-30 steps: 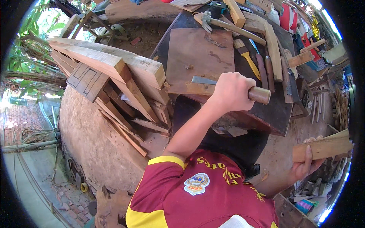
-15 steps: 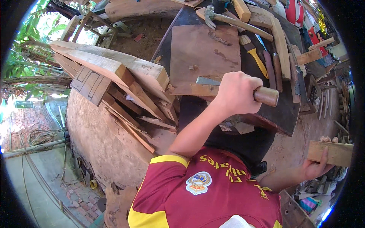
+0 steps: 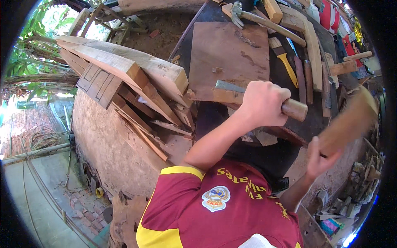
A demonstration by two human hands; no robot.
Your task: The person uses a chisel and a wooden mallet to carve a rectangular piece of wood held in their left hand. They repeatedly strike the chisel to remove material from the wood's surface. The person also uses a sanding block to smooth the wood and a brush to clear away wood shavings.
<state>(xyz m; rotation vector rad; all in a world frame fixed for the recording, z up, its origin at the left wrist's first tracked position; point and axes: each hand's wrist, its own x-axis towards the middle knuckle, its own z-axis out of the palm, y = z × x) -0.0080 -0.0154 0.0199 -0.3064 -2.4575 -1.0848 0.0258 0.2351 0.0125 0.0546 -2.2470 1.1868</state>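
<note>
My left hand (image 3: 265,103) is wrapped round a chisel (image 3: 295,109); its wooden handle sticks out on the right of the fist. To the left of the fist, the flat metal blade lies at the near edge of a brown wooden board (image 3: 227,53), with a pale worked strip beside it. My right hand (image 3: 323,158) grips a wooden block (image 3: 349,122), smeared by motion and tilted upward, apart from the chisel handle. A few wood chips lie on the board, which rests on a dark table.
Beyond the board lies a claw hammer (image 3: 273,25). A yellow-handled brush (image 3: 285,62) and several wooden-handled tools sit to its right. Thick timber planks (image 3: 157,76) lean at the left. Wood scraps (image 3: 337,208) are piled at the lower right.
My right hand has swung the block leftward and up from the far right, closer to the chisel handle. The left hand keeps its grip, with the chisel in nearly the same place on the board.
</note>
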